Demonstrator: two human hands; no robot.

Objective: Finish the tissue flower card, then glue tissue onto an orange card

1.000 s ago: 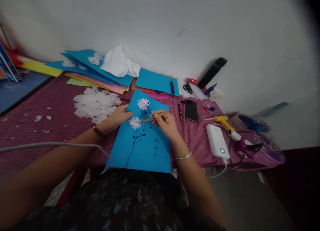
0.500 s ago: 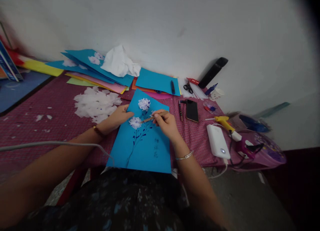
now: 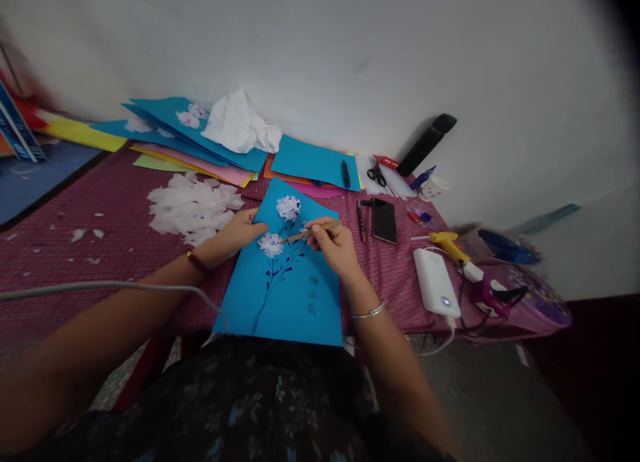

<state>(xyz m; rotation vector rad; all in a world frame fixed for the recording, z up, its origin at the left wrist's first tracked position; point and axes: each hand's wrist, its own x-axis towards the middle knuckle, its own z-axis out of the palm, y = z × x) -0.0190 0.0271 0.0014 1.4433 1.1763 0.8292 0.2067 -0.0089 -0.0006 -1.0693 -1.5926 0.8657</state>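
Note:
A blue sheet of card [image 3: 295,309] lies at the table's front edge, with a painted stem, dark blue leaves and a few written characters. On it are white-and-purple paper flowers: an upper one [image 3: 289,209], a left one [image 3: 271,245], and a third mostly hidden by my right hand. My left hand [image 3: 240,233] pinches the card's left edge, thumb on top. Between the thumb and fingers of my right hand [image 3: 334,245] is a thin brown paintbrush [image 3: 296,237], its tip at the left flower's right side.
Torn white paper [image 3: 193,209] is heaped left of the card. Behind lie blue sheets [image 3: 315,161], crumpled tissue [image 3: 240,125] and scissors [image 3: 376,175]. To the right are a phone [image 3: 384,221], a white power bank [image 3: 436,283] and a yellow glue gun [image 3: 450,247]. A cable crosses my left forearm.
The paintbrush and my right hand have shifted very slightly, with the tip staying by the left flower. My left hand and the card look unmoved.

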